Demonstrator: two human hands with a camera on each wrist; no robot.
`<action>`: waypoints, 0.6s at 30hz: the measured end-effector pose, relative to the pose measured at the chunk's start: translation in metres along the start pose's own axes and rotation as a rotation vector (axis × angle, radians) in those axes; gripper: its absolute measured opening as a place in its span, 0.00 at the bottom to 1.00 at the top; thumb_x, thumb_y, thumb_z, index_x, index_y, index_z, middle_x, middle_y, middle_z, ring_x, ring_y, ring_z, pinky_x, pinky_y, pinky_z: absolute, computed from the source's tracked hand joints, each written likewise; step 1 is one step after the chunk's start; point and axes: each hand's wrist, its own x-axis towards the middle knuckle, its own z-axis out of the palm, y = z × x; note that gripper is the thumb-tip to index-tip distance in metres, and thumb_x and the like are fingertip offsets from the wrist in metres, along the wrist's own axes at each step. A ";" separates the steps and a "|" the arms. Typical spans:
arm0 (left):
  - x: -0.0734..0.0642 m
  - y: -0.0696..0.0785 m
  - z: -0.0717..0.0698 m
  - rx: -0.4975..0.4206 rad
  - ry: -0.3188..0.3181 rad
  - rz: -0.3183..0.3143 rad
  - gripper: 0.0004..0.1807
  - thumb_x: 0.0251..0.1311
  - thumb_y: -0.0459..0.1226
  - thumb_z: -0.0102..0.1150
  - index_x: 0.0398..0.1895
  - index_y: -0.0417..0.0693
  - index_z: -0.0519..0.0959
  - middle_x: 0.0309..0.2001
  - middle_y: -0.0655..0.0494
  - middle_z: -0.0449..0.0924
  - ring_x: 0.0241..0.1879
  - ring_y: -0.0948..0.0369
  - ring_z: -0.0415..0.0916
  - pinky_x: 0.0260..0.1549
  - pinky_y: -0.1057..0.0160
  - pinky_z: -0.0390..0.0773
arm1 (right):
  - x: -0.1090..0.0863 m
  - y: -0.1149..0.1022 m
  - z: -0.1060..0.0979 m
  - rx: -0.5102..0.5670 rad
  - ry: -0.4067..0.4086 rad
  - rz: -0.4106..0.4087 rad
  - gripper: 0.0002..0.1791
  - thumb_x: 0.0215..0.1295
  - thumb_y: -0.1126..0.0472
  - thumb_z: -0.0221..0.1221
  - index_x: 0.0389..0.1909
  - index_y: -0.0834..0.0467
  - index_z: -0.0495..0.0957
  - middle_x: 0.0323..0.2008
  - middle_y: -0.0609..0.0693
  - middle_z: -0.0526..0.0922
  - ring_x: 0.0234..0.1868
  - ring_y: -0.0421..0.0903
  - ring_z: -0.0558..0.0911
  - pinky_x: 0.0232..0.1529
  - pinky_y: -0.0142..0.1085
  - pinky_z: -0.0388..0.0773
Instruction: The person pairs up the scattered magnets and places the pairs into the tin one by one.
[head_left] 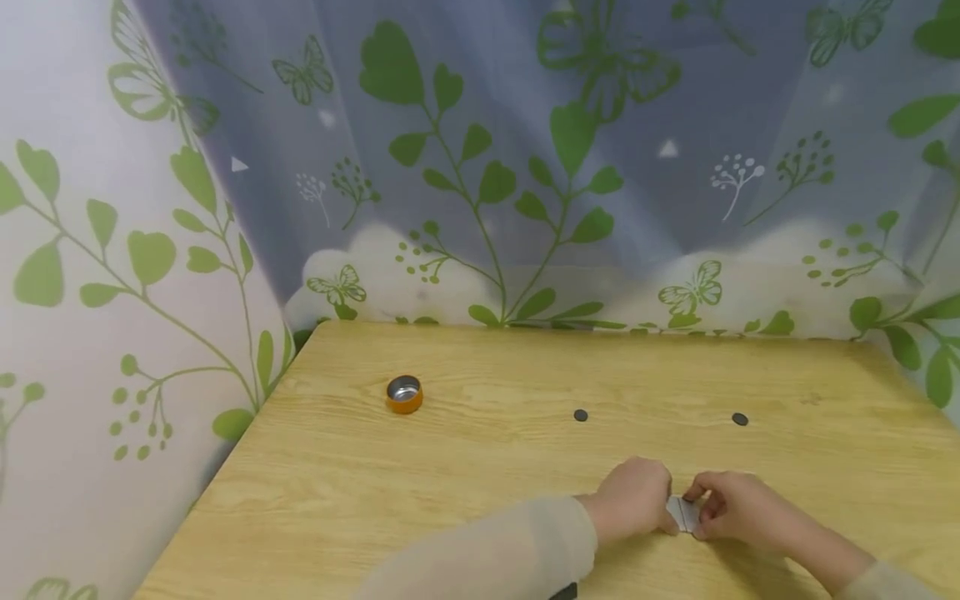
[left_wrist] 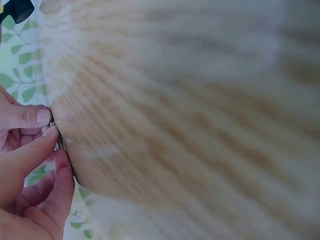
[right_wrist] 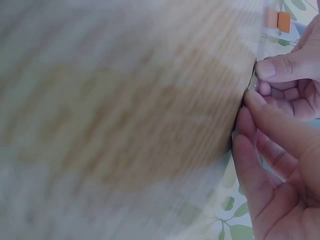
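Observation:
A small, flat, light-grey piece (head_left: 682, 514) with a thin dark line across it lies between the two hands at the front right of the table. My left hand (head_left: 636, 498) pinches its left side with thumb and fingers. From the right, my right hand (head_left: 738, 508) grips the opposite edge, forefinger at the top and thumb below. In the left wrist view, the left hand (left_wrist: 35, 195) is the nearer, lower one. The right wrist view has the right hand (right_wrist: 285, 175) lowest, its fingertips right by the left hand's; the piece shows there only as a thin edge.
Two small dark discs (head_left: 581, 415) lie apart on the table, the other disc (head_left: 740, 419) farther right. A small orange bowl (head_left: 404, 395) with a shiny metal inside stands at the back left. Behind the wooden table (head_left: 480, 367) hangs a leaf-patterned curtain (head_left: 465, 208).

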 end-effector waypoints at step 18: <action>-0.058 -0.107 -0.033 -0.929 -0.106 -0.005 0.20 0.54 0.40 0.66 0.51 0.45 0.79 0.38 0.63 0.80 0.39 0.68 0.75 0.39 0.67 0.75 | 0.001 -0.008 0.008 -0.200 0.093 0.087 0.18 0.44 0.59 0.72 0.36 0.60 0.78 0.34 0.46 0.80 0.33 0.42 0.76 0.33 0.37 0.75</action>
